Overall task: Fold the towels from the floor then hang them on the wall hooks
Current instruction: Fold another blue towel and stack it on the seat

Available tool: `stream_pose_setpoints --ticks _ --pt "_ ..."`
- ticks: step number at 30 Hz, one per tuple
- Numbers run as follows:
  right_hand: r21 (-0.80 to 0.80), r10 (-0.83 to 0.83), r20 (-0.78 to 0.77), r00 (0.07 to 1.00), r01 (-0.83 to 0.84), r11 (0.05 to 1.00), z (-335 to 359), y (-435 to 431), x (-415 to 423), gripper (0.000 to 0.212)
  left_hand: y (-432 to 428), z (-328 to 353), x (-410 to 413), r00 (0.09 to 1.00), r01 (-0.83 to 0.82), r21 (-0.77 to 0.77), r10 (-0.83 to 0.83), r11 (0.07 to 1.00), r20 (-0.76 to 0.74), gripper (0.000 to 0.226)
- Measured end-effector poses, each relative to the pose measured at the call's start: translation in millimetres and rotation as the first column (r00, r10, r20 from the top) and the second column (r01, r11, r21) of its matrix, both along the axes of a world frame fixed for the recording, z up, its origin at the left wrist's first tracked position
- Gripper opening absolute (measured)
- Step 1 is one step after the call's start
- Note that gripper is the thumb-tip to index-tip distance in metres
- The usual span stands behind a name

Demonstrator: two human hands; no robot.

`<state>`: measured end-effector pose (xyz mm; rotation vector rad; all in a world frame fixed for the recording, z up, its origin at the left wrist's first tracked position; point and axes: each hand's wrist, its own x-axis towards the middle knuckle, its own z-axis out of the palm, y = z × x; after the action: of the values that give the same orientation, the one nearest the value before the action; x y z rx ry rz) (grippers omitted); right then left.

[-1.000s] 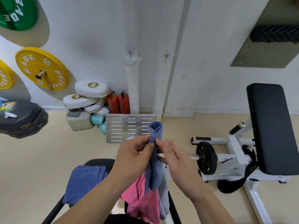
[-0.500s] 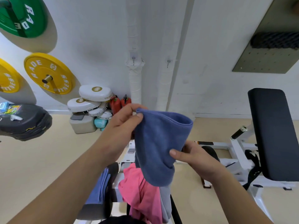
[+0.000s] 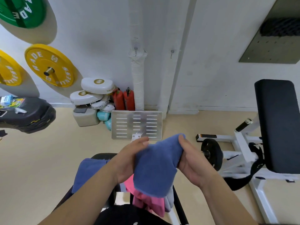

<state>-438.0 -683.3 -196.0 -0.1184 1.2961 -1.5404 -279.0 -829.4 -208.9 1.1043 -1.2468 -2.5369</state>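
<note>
- In front of the person, at about waist height, a folded blue towel [image 3: 155,164] is held up between both hands, clear of the floor [image 3: 40,159] and well short of the wall.
- The left hand [image 3: 128,161] lies along the towel's left edge with its fingers fairly straight. Its thumb is hidden by the cloth, so whether it pinches the towel cannot be told.
- The right hand [image 3: 193,164] grips the towel's right side. Its thumb lies over the upper corner and its fingers are tucked behind the cloth.
- The towel's lower end hangs down over a pink towel [image 3: 146,202] and a grey towel [image 3: 169,200], which drape below the hands.
- A second blue towel [image 3: 87,171] lies over a black seat [image 3: 103,155], to the left of the left forearm.
- On the white wall ahead are two small wall hooks: one [image 3: 135,49] on a white wrapped pipe [image 3: 138,78], the other [image 3: 172,51] just to its right. Both are bare.
- A slotted metal plate [image 3: 136,125] stands at the foot of the pipe, with two red extinguishers [image 3: 124,99] and stacked white pads [image 3: 97,86] beside it.
- A yellow weight plate [image 3: 49,65] and a green weight plate [image 3: 21,12] hang on the wall to the left.
- To the right stands a white-framed gym bench with a black pad [image 3: 277,124] and a small black disc [image 3: 211,153].
</note>
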Motion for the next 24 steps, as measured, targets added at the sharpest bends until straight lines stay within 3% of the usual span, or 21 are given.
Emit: stream_pose_setpoints --ticks 3,8,10,13,15,16,19,22,24 --pt "-0.043 0.092 -0.072 0.993 -0.095 0.994 -6 12 -8 0.037 -4 -11 0 0.999 -0.002 -0.080 -0.002 0.997 -0.043 0.071" --pt "-0.016 0.342 -0.179 0.922 -0.350 0.937 -8 22 -6 0.065 -11 -7 0 0.997 0.019 -0.221 -0.036 0.975 -0.072 0.075" --pt "0.019 0.331 -0.167 0.929 -0.332 0.943 -12 19 -1 0.063 -9 -14 2 1.000 0.012 -0.240 -0.015 0.971 -0.008 0.072" --pt "0.102 0.216 -0.130 0.968 -0.204 0.974 -25 12 7 0.050 -4 -31 3 0.974 -0.122 -0.114 0.141 0.986 0.179 0.051" --pt "0.127 0.194 -0.146 0.970 -0.176 0.976 -33 11 8 0.047 -3 -36 4 0.946 -0.179 -0.132 0.207 0.975 0.250 0.041" --pt "0.109 0.183 -0.133 0.974 -0.169 0.980 -35 11 7 0.052 -4 -36 4 0.945 -0.187 -0.165 0.223 0.968 0.239 0.039" --pt "0.033 0.203 -0.075 0.976 -0.201 0.979 -39 18 3 0.095 -8 -28 6 0.971 -0.194 -0.179 0.215 0.964 0.105 0.045" --pt "-0.007 0.233 -0.121 0.965 -0.236 0.972 -49 18 11 0.105 -8 -29 10 0.986 -0.139 -0.214 0.154 0.967 0.057 0.056" --pt "0.070 0.193 -0.135 0.972 -0.185 0.980 -58 16 15 0.103 -7 -36 12 0.985 -0.133 -0.239 0.156 0.962 0.078 0.058"
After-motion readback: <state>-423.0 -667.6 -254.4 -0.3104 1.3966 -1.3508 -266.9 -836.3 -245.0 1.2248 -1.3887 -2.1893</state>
